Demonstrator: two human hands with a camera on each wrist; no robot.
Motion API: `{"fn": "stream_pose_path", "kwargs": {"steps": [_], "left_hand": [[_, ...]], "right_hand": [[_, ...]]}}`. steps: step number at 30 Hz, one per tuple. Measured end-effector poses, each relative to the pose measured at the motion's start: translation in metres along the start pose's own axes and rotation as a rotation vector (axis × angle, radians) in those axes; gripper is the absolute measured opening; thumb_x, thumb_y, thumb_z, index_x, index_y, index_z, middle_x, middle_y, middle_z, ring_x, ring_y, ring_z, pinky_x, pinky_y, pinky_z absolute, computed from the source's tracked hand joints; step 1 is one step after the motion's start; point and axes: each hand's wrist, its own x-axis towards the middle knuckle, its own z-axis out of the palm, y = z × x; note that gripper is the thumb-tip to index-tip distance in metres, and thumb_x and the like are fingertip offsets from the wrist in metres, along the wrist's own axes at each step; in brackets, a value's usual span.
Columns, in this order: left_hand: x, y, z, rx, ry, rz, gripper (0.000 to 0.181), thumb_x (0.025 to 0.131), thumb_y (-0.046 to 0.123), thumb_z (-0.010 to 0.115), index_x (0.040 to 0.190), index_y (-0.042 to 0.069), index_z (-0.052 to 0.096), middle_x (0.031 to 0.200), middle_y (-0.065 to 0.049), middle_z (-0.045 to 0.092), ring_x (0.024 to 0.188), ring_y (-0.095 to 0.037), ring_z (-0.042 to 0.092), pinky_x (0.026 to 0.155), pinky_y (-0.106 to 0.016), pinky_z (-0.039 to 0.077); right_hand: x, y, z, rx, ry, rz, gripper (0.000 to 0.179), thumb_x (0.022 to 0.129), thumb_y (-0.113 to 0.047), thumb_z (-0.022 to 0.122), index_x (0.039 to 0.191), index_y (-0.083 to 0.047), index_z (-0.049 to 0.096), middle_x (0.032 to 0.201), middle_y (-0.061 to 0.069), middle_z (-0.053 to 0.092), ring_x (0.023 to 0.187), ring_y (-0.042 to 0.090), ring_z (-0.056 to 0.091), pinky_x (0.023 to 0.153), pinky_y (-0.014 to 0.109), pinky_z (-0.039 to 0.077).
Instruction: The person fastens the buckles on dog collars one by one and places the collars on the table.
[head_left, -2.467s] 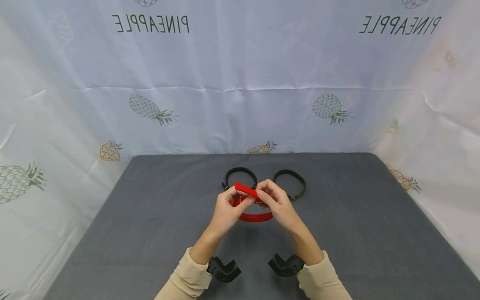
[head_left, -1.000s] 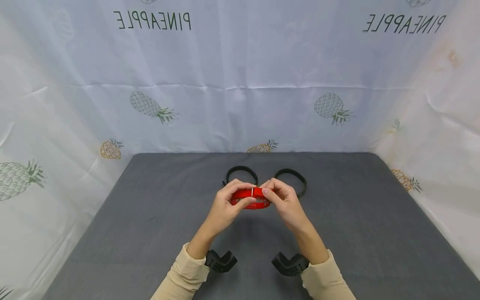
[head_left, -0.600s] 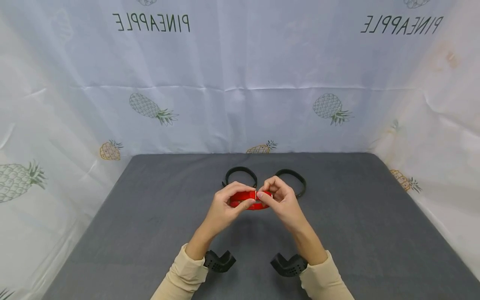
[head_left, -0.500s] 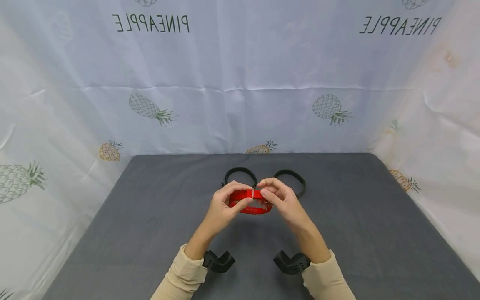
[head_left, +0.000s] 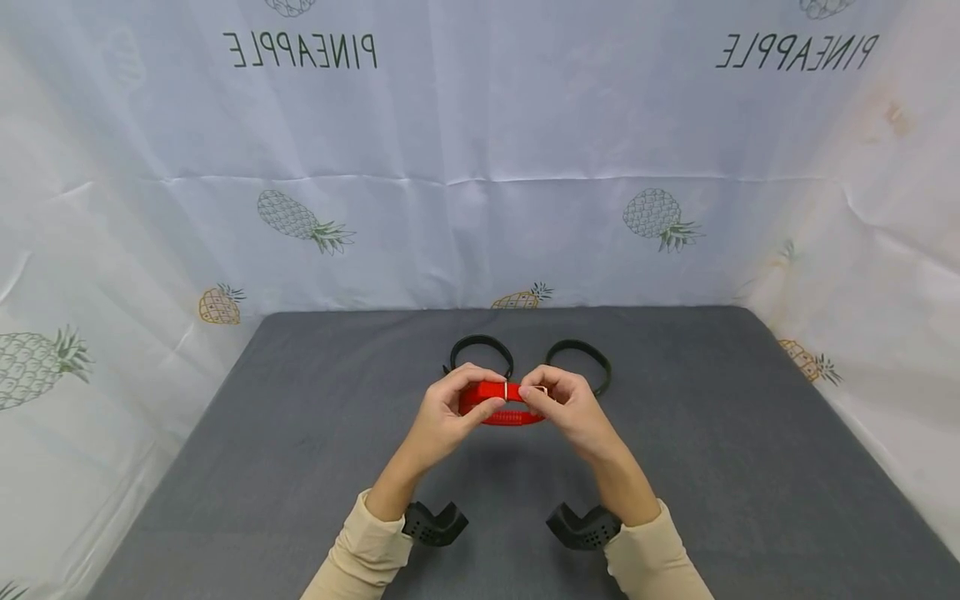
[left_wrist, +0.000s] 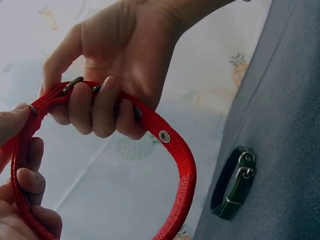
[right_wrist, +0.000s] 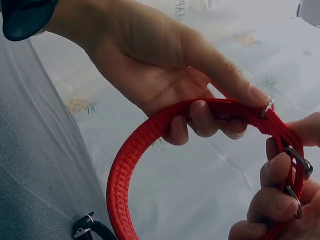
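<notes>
Both hands hold a red pet collar (head_left: 512,418), a closed loop with metal fittings, above the table. My left hand (head_left: 447,417) pinches its upper strap between thumb and fingers, the thumb tip right at a narrow metal keeper loop (right_wrist: 268,107). On the other side of that loop, my right hand (head_left: 573,412) pinches the strap, its fingers curled round the part with the metal buckle (left_wrist: 73,85) and a ring (right_wrist: 295,202). A metal eyelet (left_wrist: 164,136) shows farther along the band. In the head view, fingers hide parts of the collar's sides.
Behind the hands, a black collar (head_left: 483,338) and a dark green collar (head_left: 590,347) lie in loops on the grey tabletop (head_left: 300,450). A white pineapple-print cloth (head_left: 465,242) hangs at the back and sides.
The strap end that stuck up at a slant between the fingers earlier now lies level along the collar at the keeper loop. The right fingers have shifted along the strap; the left hand keeps its grip.
</notes>
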Motion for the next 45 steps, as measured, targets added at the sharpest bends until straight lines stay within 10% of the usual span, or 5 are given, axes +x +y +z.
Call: {"fn": "stream_pose_path", "kwargs": {"steps": [17,25,45], "left_hand": [[0.001,0.001,0.001,0.094,-0.003,-0.003,0.027,0.083,0.001,0.073,0.109,0.002,0.067,0.100,-0.013,0.063,0.090,-0.007,0.058,0.074,-0.021,0.057],[0.002,0.001,-0.011,0.006,0.078,-0.017,0.028,0.084,-0.004,0.069,0.111,-0.004,0.064,0.099,-0.012,0.060,0.083,-0.002,0.059,0.070,-0.018,0.053],[0.004,-0.005,-0.021,-0.013,0.079,-0.053,0.022,0.094,0.003,0.058,0.113,-0.006,0.063,0.101,0.002,0.059,0.086,-0.005,0.055,0.069,-0.023,0.050]], "right_hand": [[-0.002,-0.006,-0.001,-0.078,-0.029,0.086,0.023,0.097,-0.015,0.056,0.099,0.008,0.061,0.076,-0.008,0.059,0.065,0.014,0.052,0.065,0.024,0.050],[0.000,0.002,-0.022,-0.050,-0.121,0.184,0.044,0.104,-0.029,0.040,0.102,0.010,0.059,0.077,-0.007,0.062,0.078,0.011,0.061,0.088,0.029,0.050],[0.001,0.002,-0.036,0.025,-0.153,0.136,0.015,0.099,-0.012,0.051,0.106,-0.013,0.064,0.082,-0.009,0.064,0.076,0.008,0.056,0.079,0.025,0.049]]}}
